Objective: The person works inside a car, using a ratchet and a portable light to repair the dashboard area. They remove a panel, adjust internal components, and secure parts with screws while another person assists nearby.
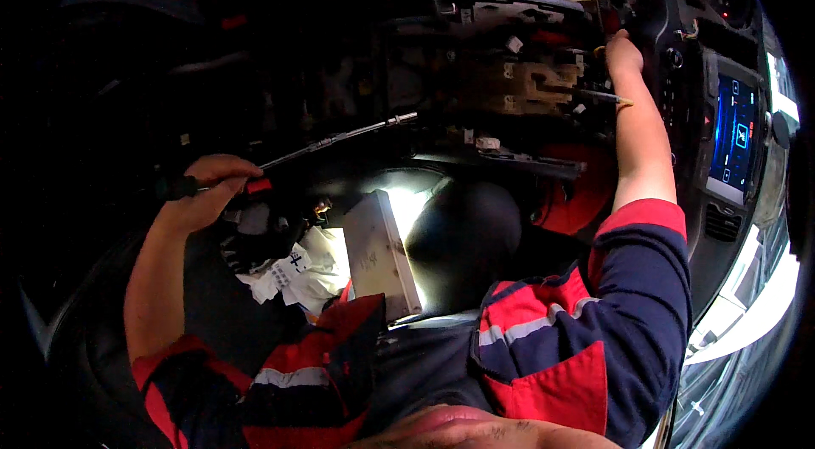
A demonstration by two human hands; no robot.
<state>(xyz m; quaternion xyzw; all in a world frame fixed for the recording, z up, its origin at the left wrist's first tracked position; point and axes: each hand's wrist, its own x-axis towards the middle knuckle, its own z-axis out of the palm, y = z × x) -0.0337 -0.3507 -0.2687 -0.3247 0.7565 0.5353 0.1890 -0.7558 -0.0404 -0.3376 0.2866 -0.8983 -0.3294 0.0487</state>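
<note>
My left hand (210, 188) is closed around the dark handle (178, 188) of a tool whose long silver shaft (340, 137) points up and to the right. My right hand (624, 54) reaches into the dark, opened dashboard (535, 75) beside the centre console, its fingers curled on something I cannot make out; a small yellow piece shows by it. A thin rod with a light tip (603, 98) lies just left of my right forearm.
A silver-beige metal box (372, 262) lies lit on the black seat (463, 237), with crumpled white packaging (310, 271) and dark connectors beside it. A red cloth or bag (569, 194) is below the dash. A lit touchscreen (730, 135) sits at the right, beside a vent.
</note>
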